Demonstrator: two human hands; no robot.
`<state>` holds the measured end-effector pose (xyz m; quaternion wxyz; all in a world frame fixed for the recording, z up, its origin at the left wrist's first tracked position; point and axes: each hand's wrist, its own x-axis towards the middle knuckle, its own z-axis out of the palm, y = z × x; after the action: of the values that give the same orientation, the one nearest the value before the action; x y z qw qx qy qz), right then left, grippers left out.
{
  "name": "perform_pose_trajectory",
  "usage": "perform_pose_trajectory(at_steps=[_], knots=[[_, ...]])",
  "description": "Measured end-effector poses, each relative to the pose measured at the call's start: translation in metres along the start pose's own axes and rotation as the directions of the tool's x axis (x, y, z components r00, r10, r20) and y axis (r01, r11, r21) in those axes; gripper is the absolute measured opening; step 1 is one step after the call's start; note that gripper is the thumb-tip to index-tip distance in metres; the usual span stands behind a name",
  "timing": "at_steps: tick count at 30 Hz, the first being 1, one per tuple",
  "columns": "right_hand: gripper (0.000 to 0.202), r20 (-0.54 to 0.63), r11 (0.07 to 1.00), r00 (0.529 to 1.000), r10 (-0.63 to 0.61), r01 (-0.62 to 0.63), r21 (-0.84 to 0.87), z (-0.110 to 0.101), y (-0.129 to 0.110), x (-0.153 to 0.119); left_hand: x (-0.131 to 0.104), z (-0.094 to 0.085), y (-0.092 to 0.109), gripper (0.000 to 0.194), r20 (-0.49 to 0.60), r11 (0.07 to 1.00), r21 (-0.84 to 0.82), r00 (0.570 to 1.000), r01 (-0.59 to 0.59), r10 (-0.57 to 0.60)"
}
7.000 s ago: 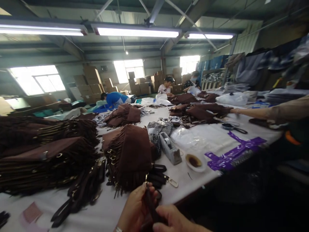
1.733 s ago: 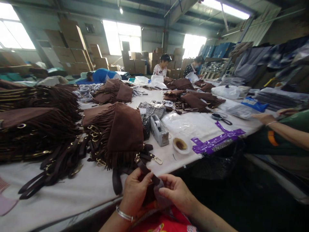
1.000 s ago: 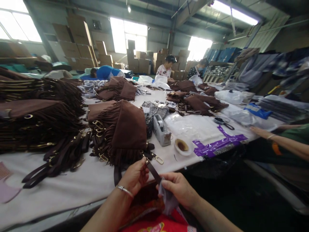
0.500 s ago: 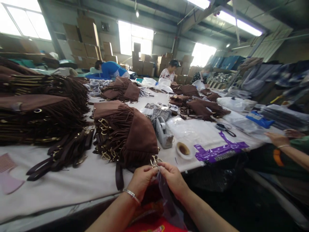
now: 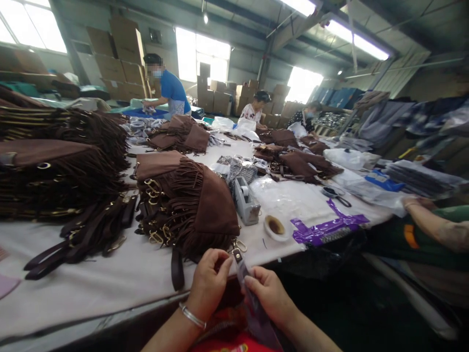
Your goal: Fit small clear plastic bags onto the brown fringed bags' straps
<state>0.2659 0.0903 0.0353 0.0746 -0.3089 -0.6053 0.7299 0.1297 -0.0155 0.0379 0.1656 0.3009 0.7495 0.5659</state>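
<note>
In the head view, my right hand (image 5: 269, 293) grips a dark bag strap (image 5: 251, 298) partly wrapped in clear plastic. A gold clasp (image 5: 238, 249) at the strap's upper end lies at the table edge, beside a brown fringed bag. My left hand (image 5: 210, 276) is just left of the strap end, its fingers curled together; whatever they may hold is hidden. Directly ahead lies a pile of brown fringed bags (image 5: 216, 208) with gold rings and clips on its left side. Several loose dark straps (image 5: 98, 227) lie to the left of that pile.
A tall stack of fringed bags (image 5: 44, 171) fills the left. Right of the near pile are a tape dispenser (image 5: 247, 205), a tape roll (image 5: 276, 227), purple tape (image 5: 330, 227) and scissors (image 5: 336, 195). A co-worker's arm (image 5: 432, 215) reaches in from the right; other people work behind.
My left hand has come away from the clasp, and my right hand has slid down the strap, exposing its upper end. The person in blue at the back has straightened up.
</note>
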Motion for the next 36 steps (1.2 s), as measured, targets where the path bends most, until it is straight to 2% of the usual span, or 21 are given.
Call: perform_pose_trajectory(at_steps=[1, 3, 7, 11, 14, 17, 19, 21, 24, 26, 29, 31, 33, 36], knots=[[0.041, 0.003, 0.999, 1.0, -0.027, 0.027, -0.033, 0.0, 0.0, 0.001, -0.002, -0.001, 0.0, 0.017, 0.028, 0.999, 0.024, 0.999, -0.046, 0.045], [0.037, 0.006, 0.99, 0.996, -0.091, 0.091, -0.108, -0.002, 0.001, 0.002, -0.005, -0.002, 0.0, 0.014, 0.108, 0.998, 0.023, 0.992, -0.065, 0.063], [0.03, 0.012, 0.936, 0.978, -0.209, 0.204, -0.287, -0.008, 0.01, 0.007, -0.007, 0.002, -0.001, 0.016, 0.19, 1.0, 0.01, 0.982, 0.002, -0.004], [0.026, 0.049, 0.875, 0.962, -0.27, 0.266, -0.403, -0.011, 0.014, 0.009, -0.005, 0.007, 0.0, 0.021, 0.241, 0.995, -0.044, 0.967, 0.094, -0.081], [0.026, 0.084, 0.869, 0.955, -0.283, 0.293, -0.399, -0.011, 0.009, 0.006, -0.001, 0.007, 0.002, 0.009, 0.292, 0.988, -0.038, 0.948, 0.148, -0.131], [0.027, 0.098, 0.928, 0.97, -0.221, 0.24, -0.286, -0.012, 0.003, 0.002, 0.003, 0.002, 0.005, 0.011, 0.389, 0.989, 0.035, 0.909, 0.147, -0.148], [0.029, 0.117, 0.955, 0.979, -0.17, 0.193, -0.224, -0.013, 0.002, -0.001, 0.006, -0.005, 0.006, 0.012, 0.475, 0.99, 0.11, 0.871, 0.084, -0.127], [0.03, 0.13, 0.97, 0.984, -0.124, 0.148, -0.193, -0.016, 0.004, -0.002, 0.01, -0.013, 0.008, 0.01, 0.528, 0.98, 0.194, 0.847, -0.047, -0.064], [0.032, 0.124, 0.988, 0.991, -0.056, 0.073, -0.133, -0.02, 0.006, -0.005, 0.016, -0.024, 0.011, 0.007, 0.499, 0.902, 0.355, 0.866, -0.245, 0.039], [0.033, 0.127, 0.996, 0.991, -0.03, 0.041, -0.083, -0.023, 0.005, -0.006, 0.018, -0.026, 0.012, 0.009, 0.445, 0.885, 0.384, 0.892, -0.263, 0.072], [0.033, 0.146, 0.999, 0.989, -0.024, 0.027, -0.02, -0.025, 0.001, -0.008, 0.015, -0.021, 0.011, 0.005, 0.411, 0.961, 0.234, 0.911, -0.149, 0.041], [0.035, 0.151, 1.0, 0.988, -0.021, 0.02, 0.011, -0.025, 0.0, -0.009, 0.01, -0.012, 0.011, 0.012, 0.444, 0.993, 0.11, 0.896, -0.051, -0.003], [0.036, 0.148, 1.0, 0.989, -0.023, 0.02, 0.021, -0.023, 0.001, -0.008, 0.004, -0.004, 0.012, 0.016, 0.504, 0.999, 0.008, 0.863, 0.033, -0.032], [0.034, 0.123, 0.999, 0.991, -0.051, 0.053, -0.011, -0.022, 0.003, -0.008, 0.0, 0.002, 0.018, 0.015, 0.619, 0.984, -0.064, 0.78, 0.169, -0.093]])
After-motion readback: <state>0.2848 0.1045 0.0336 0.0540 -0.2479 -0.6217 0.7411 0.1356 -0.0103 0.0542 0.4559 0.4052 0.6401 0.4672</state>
